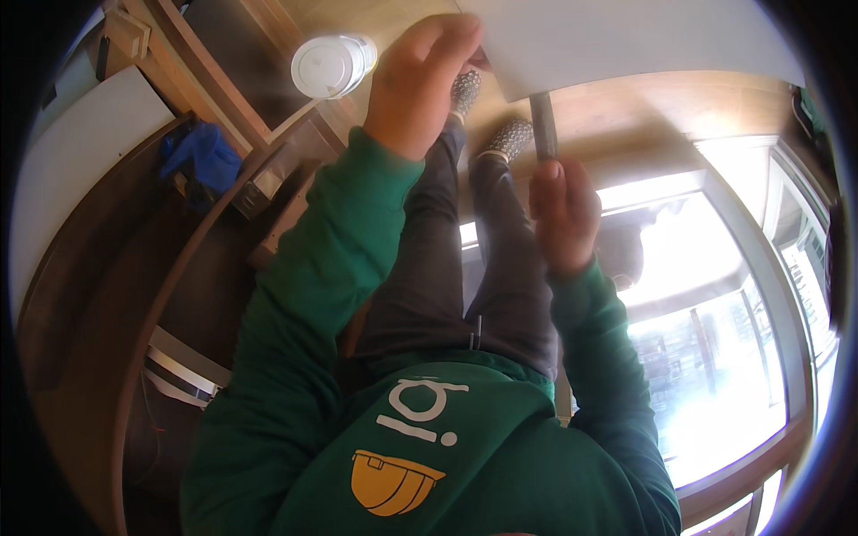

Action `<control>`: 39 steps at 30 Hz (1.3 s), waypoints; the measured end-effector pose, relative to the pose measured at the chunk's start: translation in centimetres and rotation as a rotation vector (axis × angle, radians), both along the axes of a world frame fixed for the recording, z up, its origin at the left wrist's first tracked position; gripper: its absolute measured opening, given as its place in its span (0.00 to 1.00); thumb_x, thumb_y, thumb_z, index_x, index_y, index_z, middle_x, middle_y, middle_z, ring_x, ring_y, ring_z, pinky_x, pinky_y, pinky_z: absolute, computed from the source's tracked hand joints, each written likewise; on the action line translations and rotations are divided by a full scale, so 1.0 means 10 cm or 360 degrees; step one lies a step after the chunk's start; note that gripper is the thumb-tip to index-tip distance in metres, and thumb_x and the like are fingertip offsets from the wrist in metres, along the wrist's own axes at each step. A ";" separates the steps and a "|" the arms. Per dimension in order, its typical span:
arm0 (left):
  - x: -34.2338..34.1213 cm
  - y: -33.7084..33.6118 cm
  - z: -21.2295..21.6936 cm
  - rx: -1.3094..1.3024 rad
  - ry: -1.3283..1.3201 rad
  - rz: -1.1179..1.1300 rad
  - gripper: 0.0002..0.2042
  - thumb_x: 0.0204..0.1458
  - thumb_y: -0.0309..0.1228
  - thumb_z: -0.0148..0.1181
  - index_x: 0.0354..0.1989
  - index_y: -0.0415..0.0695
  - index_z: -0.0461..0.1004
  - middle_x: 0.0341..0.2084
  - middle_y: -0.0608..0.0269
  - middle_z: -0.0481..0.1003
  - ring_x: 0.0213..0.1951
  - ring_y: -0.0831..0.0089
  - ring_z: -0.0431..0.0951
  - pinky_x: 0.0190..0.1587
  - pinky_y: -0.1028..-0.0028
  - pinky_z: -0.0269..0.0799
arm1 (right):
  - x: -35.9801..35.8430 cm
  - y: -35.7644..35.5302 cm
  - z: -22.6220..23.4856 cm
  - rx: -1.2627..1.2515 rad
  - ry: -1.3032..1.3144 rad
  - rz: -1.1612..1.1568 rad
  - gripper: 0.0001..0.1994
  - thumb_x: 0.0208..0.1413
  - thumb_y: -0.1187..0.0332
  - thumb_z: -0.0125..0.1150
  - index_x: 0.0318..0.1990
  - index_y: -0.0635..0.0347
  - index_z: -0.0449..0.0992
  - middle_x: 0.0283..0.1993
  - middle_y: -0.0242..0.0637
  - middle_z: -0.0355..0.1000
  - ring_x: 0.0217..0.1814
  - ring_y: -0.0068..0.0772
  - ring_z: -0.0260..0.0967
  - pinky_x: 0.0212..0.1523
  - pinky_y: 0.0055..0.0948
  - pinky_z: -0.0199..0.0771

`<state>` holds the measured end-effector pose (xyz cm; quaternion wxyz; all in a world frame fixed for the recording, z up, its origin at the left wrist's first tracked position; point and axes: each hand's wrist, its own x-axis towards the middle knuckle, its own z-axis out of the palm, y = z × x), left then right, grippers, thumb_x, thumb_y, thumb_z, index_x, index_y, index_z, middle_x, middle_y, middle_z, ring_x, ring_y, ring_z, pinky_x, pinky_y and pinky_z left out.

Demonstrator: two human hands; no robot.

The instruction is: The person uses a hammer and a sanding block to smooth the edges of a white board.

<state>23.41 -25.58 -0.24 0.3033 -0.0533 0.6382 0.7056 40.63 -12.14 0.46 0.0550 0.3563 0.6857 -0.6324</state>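
The white board [643, 45] is at the far right. The left hand [416, 85] is at its left edge; I cannot tell if these fingers pinch it. The right hand [565, 214] has its fingers closed around a dark flat bar [544, 129]. If the left hold is weak, the board could slip; a careless push of the bar could scratch it. The white bucket [323, 69] seems lidded, contents hidden.

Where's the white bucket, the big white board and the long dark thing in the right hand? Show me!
White bucket [322, 68]: head view, on its round top.
White board [643, 37]: head view, on its broad flat face.
Long dark thing [543, 125]: head view, halfway along its visible length.
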 end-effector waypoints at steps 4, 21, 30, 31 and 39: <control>-0.09 -0.01 -0.06 -0.0184 0.0003 -0.0037 0.17 0.65 0.44 0.56 0.37 0.40 0.75 0.28 0.67 0.71 0.35 0.76 0.71 0.41 0.74 0.66 | -0.15 -0.07 0.01 0.0066 -0.0013 0.0048 0.14 0.68 0.62 0.59 0.36 0.65 0.75 0.22 0.32 0.67 0.26 0.19 0.59 0.27 0.25 0.64; -0.09 0.00 -0.09 0.0046 -0.0084 0.0030 0.15 0.66 0.41 0.57 0.30 0.44 0.74 0.25 0.74 0.69 0.29 0.83 0.66 0.34 0.79 0.60 | -0.10 -0.06 -0.08 0.0243 -0.0024 0.0157 0.14 0.67 0.62 0.60 0.34 0.64 0.76 0.20 0.33 0.67 0.23 0.19 0.59 0.25 0.26 0.63; -0.10 -0.03 -0.19 0.0181 -0.0037 0.0106 0.15 0.65 0.40 0.59 0.30 0.43 0.73 0.26 0.73 0.69 0.31 0.81 0.67 0.36 0.78 0.62 | -0.43 -0.25 0.24 0.0243 -0.0070 0.0055 0.14 0.67 0.64 0.61 0.32 0.65 0.76 0.20 0.29 0.66 0.24 0.16 0.57 0.25 0.24 0.62; -0.11 -0.02 -0.17 0.0180 -0.0033 0.0124 0.14 0.65 0.40 0.59 0.30 0.43 0.73 0.26 0.73 0.69 0.31 0.81 0.67 0.37 0.78 0.62 | -0.44 -0.26 0.25 0.0250 -0.0099 0.0035 0.14 0.67 0.63 0.61 0.32 0.65 0.76 0.20 0.28 0.66 0.25 0.15 0.57 0.25 0.24 0.62; -0.13 -0.02 -0.14 0.0068 0.0120 0.0080 0.15 0.65 0.41 0.58 0.30 0.42 0.72 0.27 0.72 0.69 0.33 0.80 0.66 0.39 0.76 0.62 | -0.21 -0.20 0.23 0.0173 -0.0097 -0.0015 0.15 0.67 0.63 0.60 0.30 0.64 0.74 0.19 0.30 0.64 0.25 0.15 0.55 0.24 0.25 0.60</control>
